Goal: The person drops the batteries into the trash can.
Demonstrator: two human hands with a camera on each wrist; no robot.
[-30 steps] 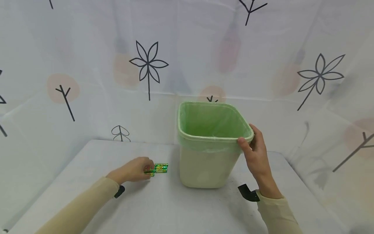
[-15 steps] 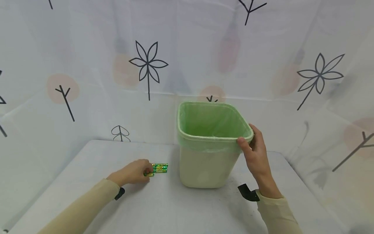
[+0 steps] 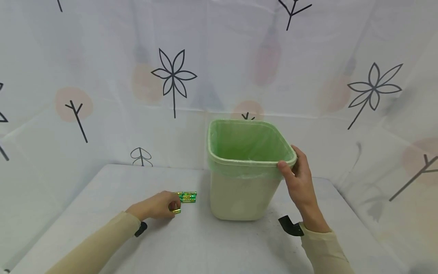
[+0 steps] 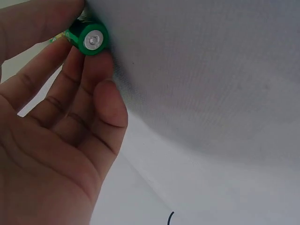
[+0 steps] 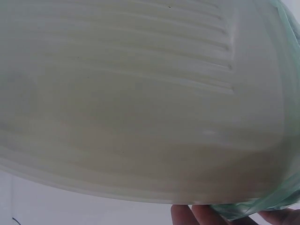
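My left hand (image 3: 155,206) pinches a green and gold battery (image 3: 176,211) between thumb and fingers, low over the table. In the left wrist view the end of this battery (image 4: 93,40) faces the camera. Just beyond the fingers, several similar shiny batteries (image 3: 189,197) lie side by side, partly hidden by the hand. To their right stands a pale green trash bin (image 3: 244,194) with a thin green liner folded over its rim. My right hand (image 3: 301,182) grips the bin's right rim, thumb in front. The right wrist view shows the bin's ribbed wall (image 5: 140,103) and some fingertips (image 5: 183,215) under it.
A white-covered table (image 3: 191,247) carries everything. Behind it hangs a white curtain (image 3: 212,57) printed with flowers and twigs, close to the bin's back. A dark wrist strap (image 3: 290,226) sits on the right sleeve.
The left hand has drawn one battery a little toward me, apart from the others. The right hand and the bin have stayed in place.
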